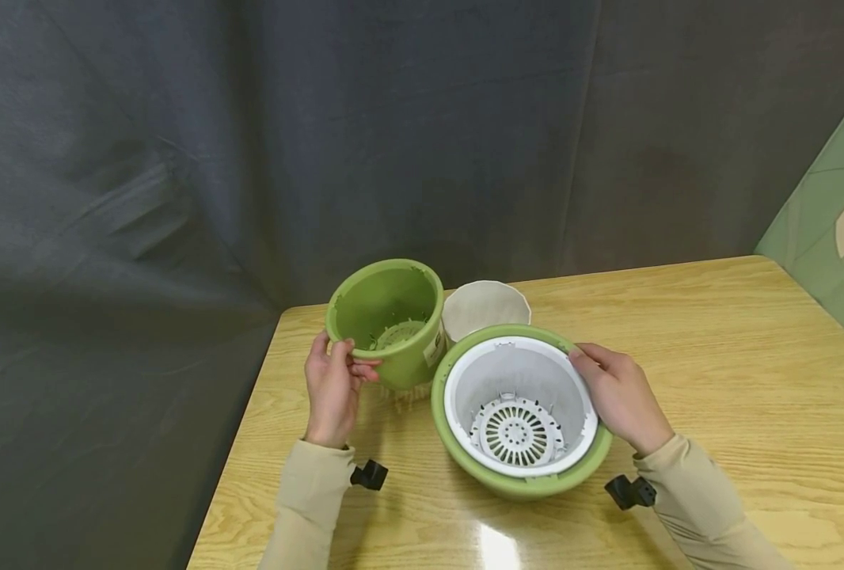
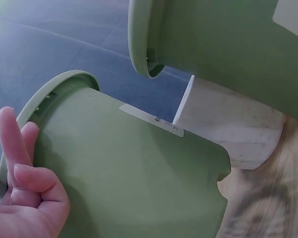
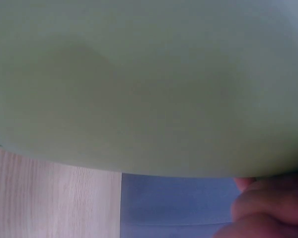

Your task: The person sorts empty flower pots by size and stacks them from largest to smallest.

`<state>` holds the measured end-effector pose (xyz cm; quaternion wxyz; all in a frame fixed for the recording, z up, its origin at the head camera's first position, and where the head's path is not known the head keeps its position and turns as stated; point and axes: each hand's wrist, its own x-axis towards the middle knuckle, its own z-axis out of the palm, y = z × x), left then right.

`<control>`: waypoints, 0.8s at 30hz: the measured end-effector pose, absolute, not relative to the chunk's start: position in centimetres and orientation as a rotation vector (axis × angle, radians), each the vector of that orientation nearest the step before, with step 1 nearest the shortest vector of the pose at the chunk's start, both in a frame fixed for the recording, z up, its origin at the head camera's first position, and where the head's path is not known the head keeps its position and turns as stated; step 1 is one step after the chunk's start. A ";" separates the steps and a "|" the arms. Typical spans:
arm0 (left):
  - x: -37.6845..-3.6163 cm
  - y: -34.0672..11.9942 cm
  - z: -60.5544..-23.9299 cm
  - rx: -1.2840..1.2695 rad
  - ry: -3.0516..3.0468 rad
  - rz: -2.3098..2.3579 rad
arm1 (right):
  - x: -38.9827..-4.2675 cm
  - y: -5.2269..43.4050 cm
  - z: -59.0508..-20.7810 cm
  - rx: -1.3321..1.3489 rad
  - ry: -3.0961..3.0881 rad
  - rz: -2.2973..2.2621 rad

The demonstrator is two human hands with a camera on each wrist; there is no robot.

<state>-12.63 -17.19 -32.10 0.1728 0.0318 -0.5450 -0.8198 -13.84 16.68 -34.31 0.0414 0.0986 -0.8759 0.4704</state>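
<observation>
The left hand closes its grip on the rim of the small green pot near the desk's far left corner; the pot is tilted, its mouth facing the person, with a pale slotted grid at its bottom. The right hand grips the right rim of the large green pot, which stands upright nearer the front edge and holds a white slotted basket. A white pot sits just behind, between the two.
</observation>
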 end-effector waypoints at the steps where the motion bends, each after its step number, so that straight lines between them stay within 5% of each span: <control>1: -12.6 -17.2 -32.1 0.092 -1.546 -2.325 | -13.8 16.7 -34.3 0.302 -2.681 1.438; 24: -12.6 -17.0 -31.2 0.098 -1.507 -2.316 | -13.8 16.7 -34.3 0.294 -2.690 1.451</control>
